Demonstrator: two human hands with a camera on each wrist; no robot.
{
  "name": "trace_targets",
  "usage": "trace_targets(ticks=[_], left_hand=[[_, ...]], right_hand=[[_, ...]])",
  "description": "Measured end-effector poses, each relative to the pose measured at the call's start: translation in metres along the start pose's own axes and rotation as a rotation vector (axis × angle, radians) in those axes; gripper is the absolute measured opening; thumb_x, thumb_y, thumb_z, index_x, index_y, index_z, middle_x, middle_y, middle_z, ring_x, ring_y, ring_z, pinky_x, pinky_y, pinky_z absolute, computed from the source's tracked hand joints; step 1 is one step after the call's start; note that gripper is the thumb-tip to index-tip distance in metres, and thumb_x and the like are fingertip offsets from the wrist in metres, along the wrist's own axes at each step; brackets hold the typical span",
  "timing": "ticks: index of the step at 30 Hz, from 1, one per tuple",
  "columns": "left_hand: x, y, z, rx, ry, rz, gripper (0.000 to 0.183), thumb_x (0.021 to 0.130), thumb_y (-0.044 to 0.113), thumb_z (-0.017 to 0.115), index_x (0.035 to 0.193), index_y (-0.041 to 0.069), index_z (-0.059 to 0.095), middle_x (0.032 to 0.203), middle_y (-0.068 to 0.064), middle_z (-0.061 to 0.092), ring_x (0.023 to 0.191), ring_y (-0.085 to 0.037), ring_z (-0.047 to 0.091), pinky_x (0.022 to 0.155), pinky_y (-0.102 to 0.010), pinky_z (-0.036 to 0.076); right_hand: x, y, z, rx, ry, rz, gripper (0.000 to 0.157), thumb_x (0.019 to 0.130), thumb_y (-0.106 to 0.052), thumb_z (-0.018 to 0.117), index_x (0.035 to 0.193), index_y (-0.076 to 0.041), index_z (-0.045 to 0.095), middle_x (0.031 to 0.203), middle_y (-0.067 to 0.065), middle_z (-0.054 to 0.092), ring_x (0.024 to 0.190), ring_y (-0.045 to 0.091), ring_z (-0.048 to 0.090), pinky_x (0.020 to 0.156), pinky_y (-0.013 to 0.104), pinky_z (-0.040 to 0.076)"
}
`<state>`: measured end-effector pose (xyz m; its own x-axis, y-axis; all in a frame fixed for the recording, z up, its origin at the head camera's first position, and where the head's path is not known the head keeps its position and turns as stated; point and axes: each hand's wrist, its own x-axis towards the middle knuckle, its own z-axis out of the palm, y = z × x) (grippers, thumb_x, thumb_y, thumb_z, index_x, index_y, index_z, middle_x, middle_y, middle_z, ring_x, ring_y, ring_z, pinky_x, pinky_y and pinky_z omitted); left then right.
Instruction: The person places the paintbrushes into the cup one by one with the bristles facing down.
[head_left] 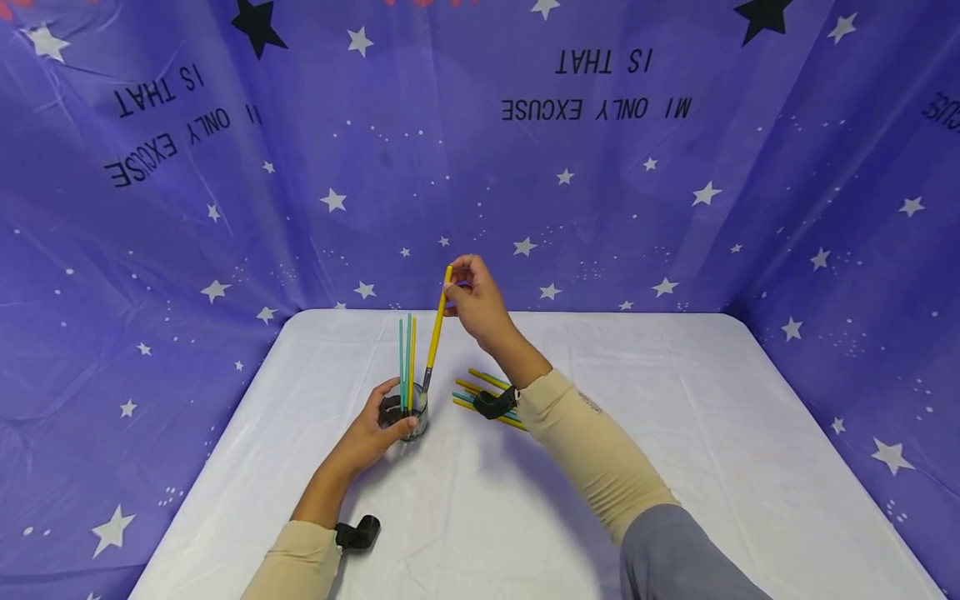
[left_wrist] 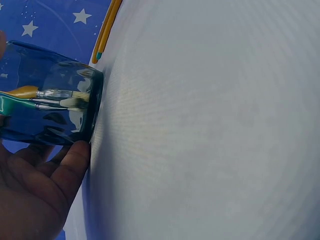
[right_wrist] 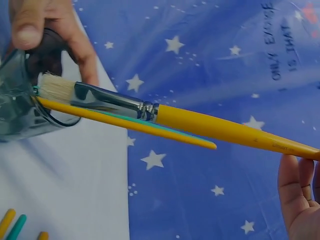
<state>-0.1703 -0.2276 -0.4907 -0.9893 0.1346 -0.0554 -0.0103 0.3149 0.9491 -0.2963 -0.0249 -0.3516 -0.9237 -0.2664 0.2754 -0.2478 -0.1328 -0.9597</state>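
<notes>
My left hand (head_left: 371, 433) grips a clear, dark-tinted glass (right_wrist: 15, 112), thumb on the near side and fingers round the far side. Inside the glass stand several paintbrushes (head_left: 402, 354) with thin teal and yellow handles, bristles down at its bottom in the left wrist view. Above and to the right, my right hand (head_left: 478, 304) pinches a yellow paintbrush (head_left: 438, 325) near the end of its handle. This brush slants bristles down, and its pale, flat bristles (right_wrist: 57, 89) are at the mouth of the glass.
Several more yellow and teal paintbrushes (head_left: 467, 406) lie on the white-covered table (head_left: 675, 433), partly hidden under my right wrist and its black camera (head_left: 495, 404). A purple curtain (head_left: 450, 167) with stars and lettering hangs behind the table and along both sides.
</notes>
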Motion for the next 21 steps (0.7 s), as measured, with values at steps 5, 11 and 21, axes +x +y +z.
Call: trace_targets(ticks=[5, 11, 21], left_hand=[[0.002, 0.001, 0.0, 0.011, 0.01, -0.014, 0.079, 0.093, 0.018, 0.071, 0.155, 0.018, 0.022, 0.14, -0.026, 0.048, 0.132, -0.041, 0.043, 0.11, -0.057, 0.026], [0.002, 0.001, 0.001, 0.027, 0.02, -0.029, 0.079, 0.092, 0.023, 0.073, 0.154, 0.02, 0.024, 0.142, -0.026, 0.046, 0.134, -0.041, 0.041, 0.111, -0.06, 0.024], [0.0, 0.001, 0.0, 0.012, 0.009, -0.024, 0.079, 0.091, 0.028, 0.074, 0.153, 0.024, 0.025, 0.143, -0.022, 0.047, 0.135, -0.038, 0.042, 0.112, -0.058, 0.023]], right_hand=[[-0.004, 0.006, 0.011, -0.062, -0.051, -0.019, 0.022, 0.101, 0.004, 0.049, 0.12, -0.006, 0.043, 0.1, 0.009, 0.047, 0.083, 0.02, 0.059, 0.074, 0.044, 0.056], [-0.011, 0.022, 0.02, -0.12, -0.092, 0.002, 0.021, 0.102, -0.001, 0.05, 0.121, -0.008, 0.043, 0.103, 0.008, 0.047, 0.088, 0.02, 0.058, 0.071, 0.033, 0.056], [-0.012, 0.046, 0.026, -0.115, -0.097, 0.063, 0.019, 0.102, -0.002, 0.051, 0.118, -0.01, 0.045, 0.101, 0.008, 0.049, 0.085, 0.021, 0.058, 0.073, 0.042, 0.057]])
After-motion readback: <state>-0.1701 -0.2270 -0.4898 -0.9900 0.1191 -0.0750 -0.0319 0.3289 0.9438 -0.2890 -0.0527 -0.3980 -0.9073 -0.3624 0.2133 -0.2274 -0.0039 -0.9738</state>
